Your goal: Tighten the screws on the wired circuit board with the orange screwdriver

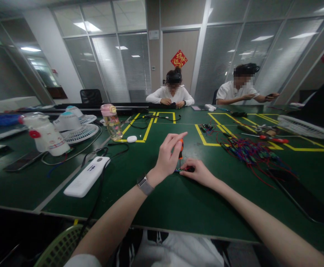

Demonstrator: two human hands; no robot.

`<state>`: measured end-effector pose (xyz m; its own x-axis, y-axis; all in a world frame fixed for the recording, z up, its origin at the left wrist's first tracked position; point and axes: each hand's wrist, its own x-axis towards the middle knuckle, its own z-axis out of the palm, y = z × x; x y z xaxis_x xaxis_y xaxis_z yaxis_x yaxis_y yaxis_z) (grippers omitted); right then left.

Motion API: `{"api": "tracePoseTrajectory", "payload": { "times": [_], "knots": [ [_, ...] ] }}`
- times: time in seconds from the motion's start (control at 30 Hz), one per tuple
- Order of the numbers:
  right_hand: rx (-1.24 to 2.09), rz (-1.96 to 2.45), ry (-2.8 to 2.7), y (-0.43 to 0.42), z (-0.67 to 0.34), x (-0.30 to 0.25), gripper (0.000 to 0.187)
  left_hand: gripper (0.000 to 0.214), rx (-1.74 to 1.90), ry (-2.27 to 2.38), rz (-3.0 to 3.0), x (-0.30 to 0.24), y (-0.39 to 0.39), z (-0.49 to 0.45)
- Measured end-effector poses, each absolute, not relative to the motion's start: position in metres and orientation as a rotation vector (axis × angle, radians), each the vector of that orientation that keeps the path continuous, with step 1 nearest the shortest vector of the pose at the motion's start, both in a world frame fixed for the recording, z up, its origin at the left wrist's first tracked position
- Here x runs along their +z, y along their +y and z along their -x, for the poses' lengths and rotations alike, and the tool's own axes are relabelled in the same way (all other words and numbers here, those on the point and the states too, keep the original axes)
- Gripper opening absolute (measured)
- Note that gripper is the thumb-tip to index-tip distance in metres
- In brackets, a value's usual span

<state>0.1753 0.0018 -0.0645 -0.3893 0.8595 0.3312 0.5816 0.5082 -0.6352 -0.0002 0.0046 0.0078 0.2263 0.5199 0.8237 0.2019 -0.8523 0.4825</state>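
My left hand [167, 155], with a watch on its wrist, is closed around a screwdriver [181, 155] with an orange and black handle; one finger points out to the right. The screwdriver stands upright, its shaft pointing down at a small circuit board [177, 170] on the green table. Fingertips of my right hand [199, 172] pinch the board's right side, low over the tabletop. Part of the board is hidden behind both hands, and I cannot tell whether the tip sits in a screw.
Right of my hands lies a heap of wired circuit boards [251, 152], near red-handled tools [274, 139] and a dark phone-like slab [298, 193]. On the left are a white power bank [87, 176], a pink-lidded bottle [112, 122], and small fans [78, 131]. Two people sit opposite.
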Motion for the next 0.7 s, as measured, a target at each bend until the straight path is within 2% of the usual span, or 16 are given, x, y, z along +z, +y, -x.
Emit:
{"api": "tracePoseTrajectory", "payload": {
  "times": [0.17, 0.4, 0.6, 0.7],
  "knots": [
    [0.571, 1.177, -2.104, 0.0024, -0.1753, -0.0654, 0.009, 0.032, 1.646, 0.604, -2.166, 0.0052, 0.0067, -0.0011],
    [0.56, 1.163, -2.116, 0.0034, -0.176, -0.0668, 0.009, 0.015, 1.678, 0.615, -2.173, 0.0087, 0.0053, -0.0017],
    [0.56, 1.161, -2.109, 0.0031, -0.1758, -0.0664, 0.009, 0.034, 1.554, 0.549, -2.166, 0.0083, 0.0057, -0.0001],
    [0.555, 1.167, -2.114, 0.003, -0.1756, -0.0663, 0.009, 0.034, 1.565, 0.524, -2.125, 0.0065, 0.0073, -0.0005]
  ]
}}
